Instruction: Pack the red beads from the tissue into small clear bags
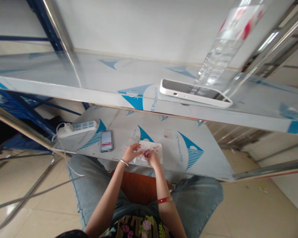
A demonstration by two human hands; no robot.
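Note:
My left hand (pixel 132 152), with a silver bangle at the wrist, is over the left side of a white tray (pixel 160 149). Its fingers and thumb are apart, the thumb reaching toward my right hand. The fingers of my right hand (pixel 152 158) are closed at a small dark red and pink cluster (pixel 146 153) above the tray; its kind is too small to make out. Pale and pinkish bits lie in the tray. Clear plastic (pixel 132 142) lies by my left hand, partly hidden. A small clear packet (pixel 167 134) with something red in it lies beyond the tray.
On the lower metal shelf (pixel 208 158) are a phone with a lit screen (pixel 106 141) and a white power strip (pixel 76 129) with a trailing cable. An upper shelf (pixel 99 89) crosses in front, bearing a white-cased phone (pixel 196 93) and a tall clear plastic bottle-like container (pixel 221 49).

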